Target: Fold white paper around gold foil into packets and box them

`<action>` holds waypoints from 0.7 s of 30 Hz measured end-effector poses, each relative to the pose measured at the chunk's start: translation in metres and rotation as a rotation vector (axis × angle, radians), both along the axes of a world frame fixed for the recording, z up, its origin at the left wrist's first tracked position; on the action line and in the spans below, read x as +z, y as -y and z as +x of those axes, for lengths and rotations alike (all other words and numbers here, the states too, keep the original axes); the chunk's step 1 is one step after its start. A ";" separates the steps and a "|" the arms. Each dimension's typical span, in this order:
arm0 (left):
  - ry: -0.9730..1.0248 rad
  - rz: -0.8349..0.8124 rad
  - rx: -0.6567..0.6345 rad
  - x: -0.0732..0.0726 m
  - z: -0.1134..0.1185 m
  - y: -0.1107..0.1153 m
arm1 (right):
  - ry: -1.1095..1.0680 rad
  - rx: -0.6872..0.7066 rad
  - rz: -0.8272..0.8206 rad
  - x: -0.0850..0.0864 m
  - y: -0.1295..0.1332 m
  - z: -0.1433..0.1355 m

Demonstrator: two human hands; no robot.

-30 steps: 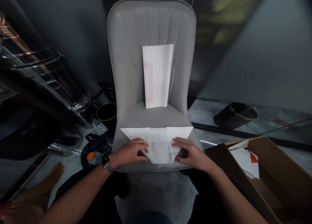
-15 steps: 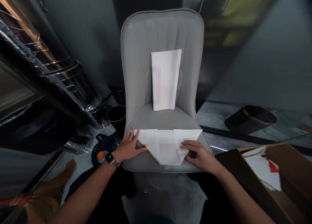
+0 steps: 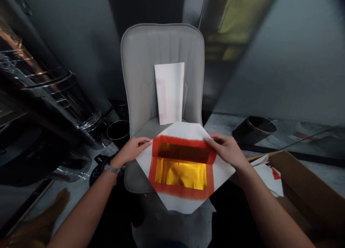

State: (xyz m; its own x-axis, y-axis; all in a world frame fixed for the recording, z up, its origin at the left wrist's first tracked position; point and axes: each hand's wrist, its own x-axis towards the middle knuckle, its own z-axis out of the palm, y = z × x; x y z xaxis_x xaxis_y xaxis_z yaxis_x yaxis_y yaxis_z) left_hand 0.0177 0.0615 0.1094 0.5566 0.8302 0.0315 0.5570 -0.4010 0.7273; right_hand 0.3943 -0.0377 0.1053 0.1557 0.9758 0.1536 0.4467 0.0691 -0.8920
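Observation:
Between my two hands is a white sheet of joss paper (image 3: 181,174), spread wide, with a red painted border around a shiny gold foil rectangle. A crease runs across its middle, and its corners look folded away. My left hand (image 3: 134,147) pinches the sheet's left edge. At the upper right side my right hand (image 3: 225,147) grips it, thumb lying on top. The sheet is held above the seat of a grey padded chair (image 3: 164,43). A folded white paper (image 3: 169,93) with a faint pink mark leans against the backrest.
At the right stands a cardboard box (image 3: 304,183) with white and red papers (image 3: 269,179) inside. Black bins with gold rims, one at the left (image 3: 118,130) and one at the right (image 3: 254,129), flank the chair. Shiny wrapped cylinders (image 3: 54,79) rise at the left.
The sheet lay folded, white side up, on the seat; now it is lifted and opened, showing its red and gold face. My hands have gone from resting at it to holding its sides.

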 end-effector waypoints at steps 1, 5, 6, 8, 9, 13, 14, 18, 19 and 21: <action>0.009 0.017 0.036 -0.004 0.003 -0.010 | -0.012 -0.012 -0.042 0.002 -0.012 0.005; -0.060 0.054 0.123 -0.034 0.009 -0.039 | -0.005 -0.054 -0.448 -0.018 -0.034 0.029; -0.079 0.061 0.133 -0.042 0.009 -0.042 | -0.003 -0.055 -0.536 -0.027 -0.029 0.035; -0.102 0.084 0.160 -0.052 0.010 -0.043 | 0.019 -0.065 -0.644 -0.046 -0.008 0.044; -0.107 0.099 0.180 -0.055 0.011 -0.040 | 0.035 -0.087 -0.671 -0.055 0.005 0.046; -0.227 0.271 0.197 -0.058 0.021 -0.014 | 0.108 -0.232 -0.687 -0.069 0.046 0.036; -0.283 0.316 0.159 -0.058 0.024 -0.005 | 0.087 -0.245 -0.698 -0.068 0.051 0.029; -0.439 0.353 -0.021 -0.066 0.034 0.024 | -0.172 -0.263 -0.701 -0.062 0.058 0.004; -0.457 0.345 -0.041 -0.068 0.034 0.028 | -0.254 -0.271 -0.674 -0.061 0.058 -0.001; -0.483 0.324 -0.039 -0.073 0.030 0.029 | -0.416 -0.298 -0.591 -0.062 0.058 -0.009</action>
